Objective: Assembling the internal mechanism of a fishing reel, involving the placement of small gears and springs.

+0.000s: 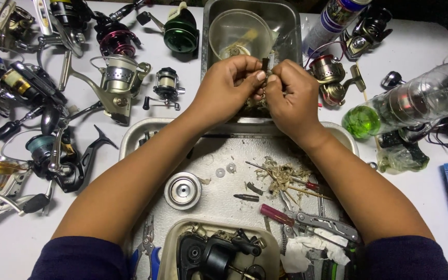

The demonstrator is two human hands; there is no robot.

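Left hand (pixel 229 83) and right hand (pixel 291 96) meeting fingertip to fingertip above near edge of deep steel pan (pixel 286 21), both pinching small dark reel part (pixel 265 65) between them; part standing upright, poking above fingers. Clear plastic bowl (pixel 239 31) sitting inside pan. Shallow metal tray (pixel 146 129) lying below forearms, carrying silver spool (pixel 182 190), red-handled screwdriver (pixel 277 214), multi-tool pliers (pixel 325 223). Fishing reels (pixel 117 78) crowding white table (pixel 6 249) at left. Clear bottle with green liquid (pixel 405 103) lying at right.
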